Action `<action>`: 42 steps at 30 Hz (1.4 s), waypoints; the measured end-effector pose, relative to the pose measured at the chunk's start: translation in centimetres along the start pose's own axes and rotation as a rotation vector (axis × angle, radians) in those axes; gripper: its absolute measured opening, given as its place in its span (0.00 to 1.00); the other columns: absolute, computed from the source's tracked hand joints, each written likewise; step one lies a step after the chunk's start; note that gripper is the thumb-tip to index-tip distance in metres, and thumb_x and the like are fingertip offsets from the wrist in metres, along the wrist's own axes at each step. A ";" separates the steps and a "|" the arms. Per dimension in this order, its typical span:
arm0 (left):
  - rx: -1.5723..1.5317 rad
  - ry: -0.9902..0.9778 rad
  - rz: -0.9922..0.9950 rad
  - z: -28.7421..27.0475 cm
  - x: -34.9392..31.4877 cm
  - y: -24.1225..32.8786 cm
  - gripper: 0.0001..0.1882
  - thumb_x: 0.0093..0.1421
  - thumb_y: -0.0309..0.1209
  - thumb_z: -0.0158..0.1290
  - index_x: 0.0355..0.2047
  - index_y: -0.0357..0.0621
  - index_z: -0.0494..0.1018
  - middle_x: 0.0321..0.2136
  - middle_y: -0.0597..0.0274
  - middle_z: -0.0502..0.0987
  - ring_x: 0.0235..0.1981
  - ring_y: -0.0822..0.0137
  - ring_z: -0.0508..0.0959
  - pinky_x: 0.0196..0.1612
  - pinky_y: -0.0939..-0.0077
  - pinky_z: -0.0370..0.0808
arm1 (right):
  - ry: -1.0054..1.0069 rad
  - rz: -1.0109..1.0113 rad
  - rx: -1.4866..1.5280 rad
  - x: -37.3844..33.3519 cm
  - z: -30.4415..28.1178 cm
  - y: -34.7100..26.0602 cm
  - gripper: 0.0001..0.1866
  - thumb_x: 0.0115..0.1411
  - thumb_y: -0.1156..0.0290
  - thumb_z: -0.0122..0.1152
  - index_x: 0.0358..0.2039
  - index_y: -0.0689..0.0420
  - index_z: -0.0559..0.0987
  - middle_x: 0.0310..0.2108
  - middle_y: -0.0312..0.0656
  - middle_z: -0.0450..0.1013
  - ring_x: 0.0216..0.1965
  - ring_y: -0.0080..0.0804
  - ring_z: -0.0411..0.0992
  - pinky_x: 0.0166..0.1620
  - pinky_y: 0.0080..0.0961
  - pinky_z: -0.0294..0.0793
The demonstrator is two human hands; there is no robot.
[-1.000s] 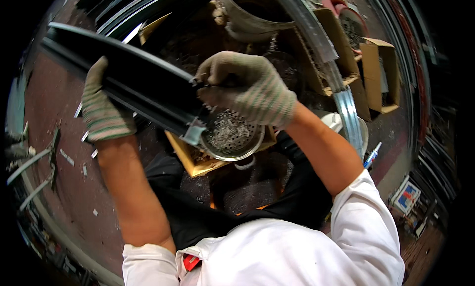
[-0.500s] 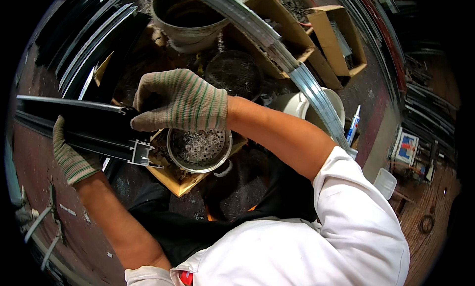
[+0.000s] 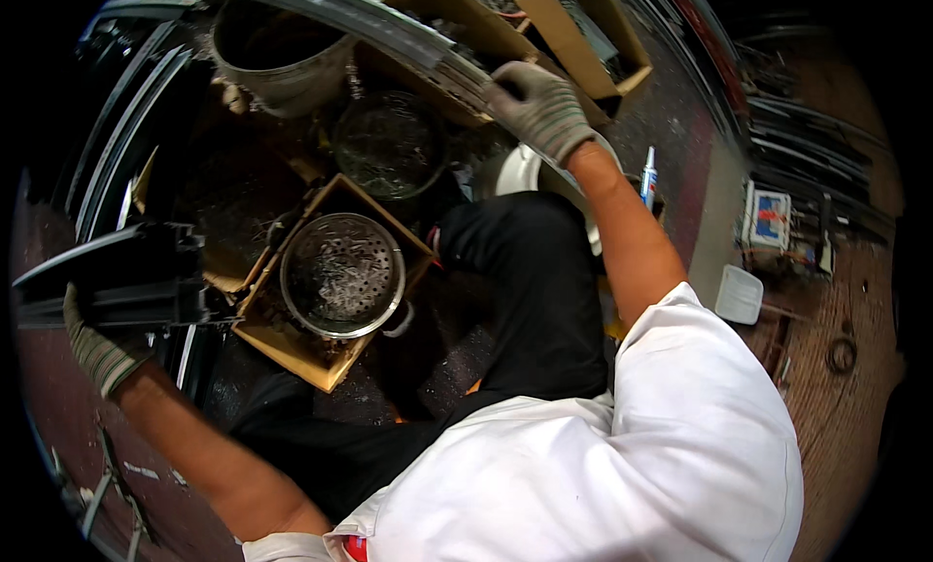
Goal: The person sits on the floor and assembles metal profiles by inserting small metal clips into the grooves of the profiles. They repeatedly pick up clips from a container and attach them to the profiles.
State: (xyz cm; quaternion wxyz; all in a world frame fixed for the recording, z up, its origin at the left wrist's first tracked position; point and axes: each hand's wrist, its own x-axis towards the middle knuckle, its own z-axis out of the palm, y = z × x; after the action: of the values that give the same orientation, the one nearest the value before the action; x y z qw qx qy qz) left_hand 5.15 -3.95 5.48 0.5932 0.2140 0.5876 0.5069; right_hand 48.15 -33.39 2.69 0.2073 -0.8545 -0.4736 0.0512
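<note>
My left hand (image 3: 97,350), in a striped knit glove, grips a black metal profile (image 3: 121,282) at the left. The profile's cut, slotted end faces the middle, and most of the gripping fingers are hidden beneath it. Farther up and to the right, my right hand (image 3: 544,110), in the same kind of glove, has its fingers curled. It overlaps a long silver metal strip (image 3: 389,27); whether it grips the strip or a small part is hidden. Between my arms, a perforated metal bowl (image 3: 342,275) with metal shavings sits in an open cardboard box (image 3: 292,358).
A dirty bucket (image 3: 282,81) stands at the far left, and a white bucket (image 3: 520,168) lies below my right hand. Cardboard boxes (image 3: 622,81) hold parts at the back. A sealant tube (image 3: 648,178) stands at the right. Long profiles (image 3: 117,124) lean on the left.
My right hand has left the profile's end and moved right and away, over the silver strip. My left hand still holds the profile. The view has shifted, and my knee now shows.
</note>
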 end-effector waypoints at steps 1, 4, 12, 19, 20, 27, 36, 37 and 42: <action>0.009 0.001 -0.002 -0.6 0.9 0.0 0.32 0.57 0.43 0.61 0.56 0.36 0.69 0.54 0.42 0.73 0.56 0.48 0.73 0.61 0.48 0.70 | 0.042 0.091 -0.098 -1.3 -1.0 3.0 0.16 0.59 0.58 0.62 0.39 0.59 0.81 0.40 0.52 0.77 0.43 0.49 0.76 0.49 0.40 0.74; 0.008 -0.079 -0.066 -3.5 5.8 0.0 0.25 0.62 0.42 0.56 0.54 0.39 0.71 0.55 0.48 0.74 0.56 0.52 0.73 0.62 0.52 0.69 | 0.119 0.362 -0.237 -7.8 -4.2 12.0 0.18 0.59 0.58 0.60 0.43 0.57 0.81 0.47 0.52 0.76 0.49 0.51 0.74 0.54 0.40 0.72; 0.138 -0.164 0.002 -4.3 6.7 0.2 0.24 0.63 0.44 0.54 0.53 0.40 0.72 0.52 0.47 0.75 0.52 0.51 0.75 0.57 0.53 0.74 | 0.115 0.635 -0.468 -24.6 -3.8 19.5 0.30 0.53 0.64 0.67 0.57 0.57 0.73 0.53 0.58 0.70 0.54 0.54 0.70 0.59 0.42 0.69; 0.315 -0.236 0.207 -5.0 8.0 -0.5 0.22 0.66 0.40 0.51 0.56 0.43 0.70 0.54 0.47 0.74 0.53 0.52 0.76 0.56 0.58 0.76 | -0.052 0.636 -0.461 -25.4 -1.4 18.4 0.44 0.51 0.65 0.70 0.67 0.55 0.59 0.58 0.55 0.65 0.60 0.54 0.64 0.62 0.42 0.66; 0.327 -0.220 0.206 -4.5 7.1 -0.5 0.22 0.66 0.40 0.51 0.56 0.43 0.70 0.54 0.47 0.73 0.53 0.52 0.76 0.56 0.58 0.76 | -0.087 0.648 -0.488 -25.0 -1.2 18.3 0.44 0.51 0.65 0.71 0.66 0.55 0.59 0.58 0.55 0.65 0.60 0.54 0.64 0.61 0.43 0.66; 0.291 -0.074 0.115 -2.0 3.8 -0.4 0.22 0.66 0.40 0.50 0.58 0.44 0.69 0.54 0.47 0.73 0.53 0.52 0.75 0.56 0.58 0.75 | -0.048 0.647 -0.453 -25.9 -0.9 21.1 0.38 0.52 0.68 0.71 0.61 0.56 0.64 0.55 0.54 0.67 0.58 0.54 0.66 0.58 0.45 0.69; 0.336 -0.163 0.186 -4.6 7.9 0.1 0.24 0.65 0.41 0.51 0.57 0.42 0.69 0.56 0.47 0.72 0.55 0.52 0.73 0.60 0.55 0.70 | -0.063 0.564 -0.488 -25.5 -2.0 20.7 0.29 0.55 0.68 0.67 0.56 0.56 0.67 0.49 0.56 0.71 0.51 0.56 0.70 0.53 0.47 0.71; 0.322 -0.159 0.170 -4.5 7.7 0.0 0.24 0.65 0.42 0.51 0.57 0.41 0.69 0.56 0.47 0.72 0.56 0.52 0.73 0.61 0.55 0.69 | -0.055 0.542 -0.491 -25.5 -2.3 20.5 0.28 0.56 0.68 0.66 0.56 0.56 0.67 0.48 0.56 0.71 0.50 0.57 0.71 0.53 0.47 0.71; 0.185 -0.131 0.058 -4.0 5.7 0.5 0.26 0.64 0.42 0.52 0.56 0.39 0.70 0.57 0.48 0.72 0.58 0.51 0.71 0.65 0.52 0.64 | -0.040 0.584 -0.520 -25.2 -4.1 20.0 0.26 0.58 0.60 0.62 0.54 0.59 0.72 0.45 0.57 0.74 0.46 0.57 0.74 0.49 0.47 0.73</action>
State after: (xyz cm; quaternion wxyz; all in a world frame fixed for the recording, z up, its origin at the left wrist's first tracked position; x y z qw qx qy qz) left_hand 0.17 -0.20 2.28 0.5933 0.3175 0.5852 0.4525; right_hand 51.37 -64.90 -4.36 -0.0487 -0.9762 -0.2114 0.0030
